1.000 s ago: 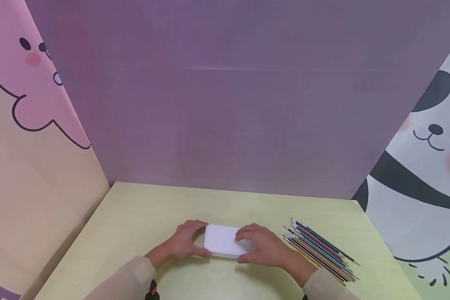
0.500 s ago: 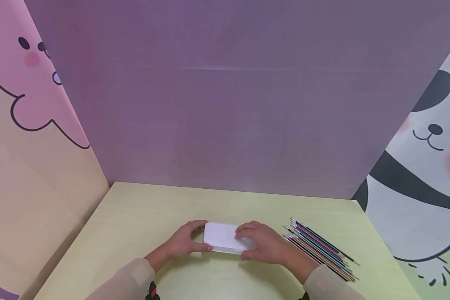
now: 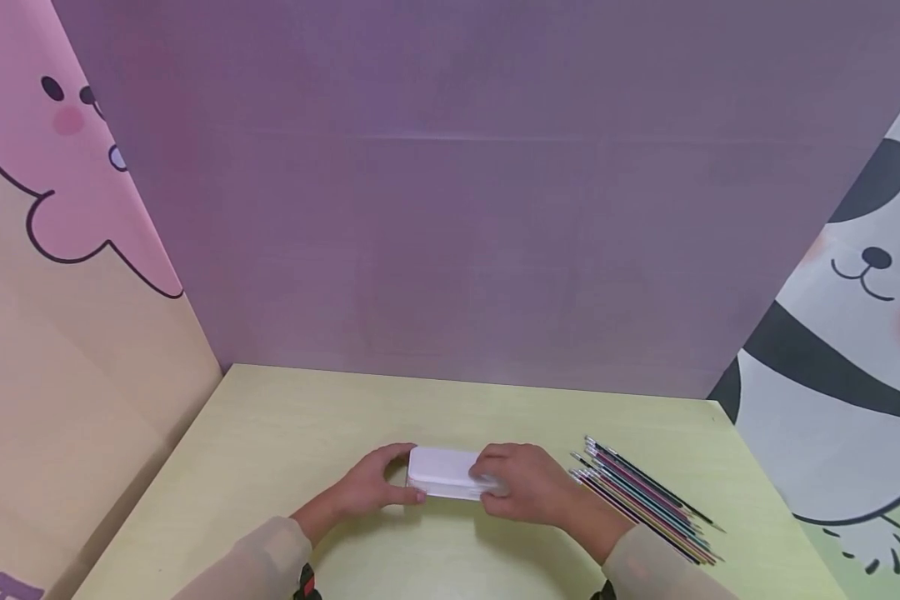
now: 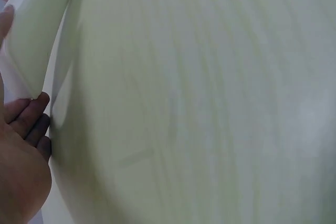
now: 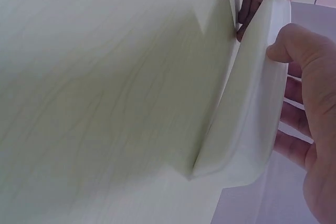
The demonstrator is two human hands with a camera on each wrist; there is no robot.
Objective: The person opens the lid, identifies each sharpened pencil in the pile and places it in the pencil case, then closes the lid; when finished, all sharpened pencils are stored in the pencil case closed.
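Box (image 3: 444, 473), white with rounded corners, sits near the middle of the table (image 3: 285, 433), toward the near edge, and I hold it between both hands. My left hand (image 3: 363, 487) curls round its left end, thumb on the near side and fingers over the far corner. My right hand (image 3: 528, 487) grips the right end, fingers bent over the top and thumb on the near side. The right wrist view shows the box (image 5: 252, 103) tilted up on one long edge against the table (image 5: 105, 77), my thumb (image 5: 289, 43) hooked over the raised rim and my fingers (image 5: 294, 124) behind it. In the left wrist view, fingertips (image 4: 31, 116) press the box's (image 4: 37, 35) end. Right of my right hand, apart from the box, pens (image 3: 645, 500) lie in a loose bundle, slanting from far-left to near-right. A purple wall (image 3: 457, 208) stands behind the table.
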